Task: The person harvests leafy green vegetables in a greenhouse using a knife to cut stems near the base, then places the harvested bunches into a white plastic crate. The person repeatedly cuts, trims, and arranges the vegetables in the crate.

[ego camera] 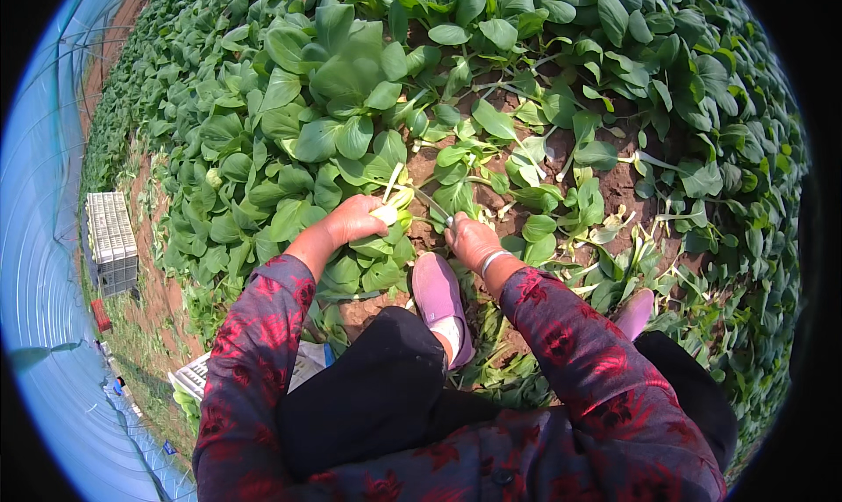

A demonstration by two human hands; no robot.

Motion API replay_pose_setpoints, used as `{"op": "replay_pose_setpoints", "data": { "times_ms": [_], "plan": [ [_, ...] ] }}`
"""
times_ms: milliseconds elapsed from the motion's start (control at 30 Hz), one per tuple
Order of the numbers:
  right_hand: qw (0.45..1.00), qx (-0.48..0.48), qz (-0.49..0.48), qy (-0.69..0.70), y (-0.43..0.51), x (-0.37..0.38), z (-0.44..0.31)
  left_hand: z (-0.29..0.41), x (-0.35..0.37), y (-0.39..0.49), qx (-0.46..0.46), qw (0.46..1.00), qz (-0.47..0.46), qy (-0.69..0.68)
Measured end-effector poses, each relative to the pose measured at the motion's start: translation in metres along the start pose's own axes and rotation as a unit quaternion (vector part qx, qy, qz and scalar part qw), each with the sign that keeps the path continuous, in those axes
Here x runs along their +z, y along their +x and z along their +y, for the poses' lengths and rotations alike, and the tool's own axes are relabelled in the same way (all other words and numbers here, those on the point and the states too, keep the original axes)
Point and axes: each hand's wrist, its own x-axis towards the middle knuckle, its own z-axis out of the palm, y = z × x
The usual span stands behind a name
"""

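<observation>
My left hand grips a leafy green plant, which looks like bok choy, around its pale stem base. Its leaves hang below my fingers, and a loose pale stalk sticks up beside them. In my right hand is a knife, its thin blade pointing left toward the plant's base. My fist hides most of the handle. The blade tip is close to the stems, but whether it touches them I cannot tell. Cut leaves and pale stalks litter the brown soil beyond my hands.
Dense standing greens spread left, ahead and right. My pink shoe is planted just below my hands. A white plastic crate sits by my left leg, partly hidden by my sleeve. Stacked crates stand farther left near the blue plastic sheeting.
</observation>
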Motion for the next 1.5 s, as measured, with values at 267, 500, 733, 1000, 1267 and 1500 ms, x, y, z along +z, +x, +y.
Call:
{"op": "replay_pose_setpoints", "data": {
  "times_ms": [267,500,733,1000,1267,1500],
  "plan": [
    [0.825,0.077,-0.048,0.558,-0.022,-0.044,-0.020,0.016,0.037,-0.056,0.245,0.925,0.253,0.145],
    [0.806,0.082,0.085,0.581,-0.033,-0.093,-0.046,0.050,0.039,-0.088,0.298,0.887,0.352,0.024],
    [0.887,-0.152,0.435,0.042,-0.094,-0.234,-0.042,0.120,0.002,-0.143,0.352,0.783,0.508,-0.070],
    [0.802,-0.103,-0.025,0.589,-0.093,-0.165,-0.106,0.155,0.013,-0.139,0.388,0.890,0.222,-0.082],
    [0.965,0.001,0.024,0.262,-0.064,-0.072,-0.003,0.122,0.044,-0.095,0.238,0.934,0.202,0.177],
    [0.980,0.004,-0.042,0.196,-0.058,-0.004,0.016,0.053,0.059,-0.042,0.127,0.834,0.019,0.536]
  ]
}}
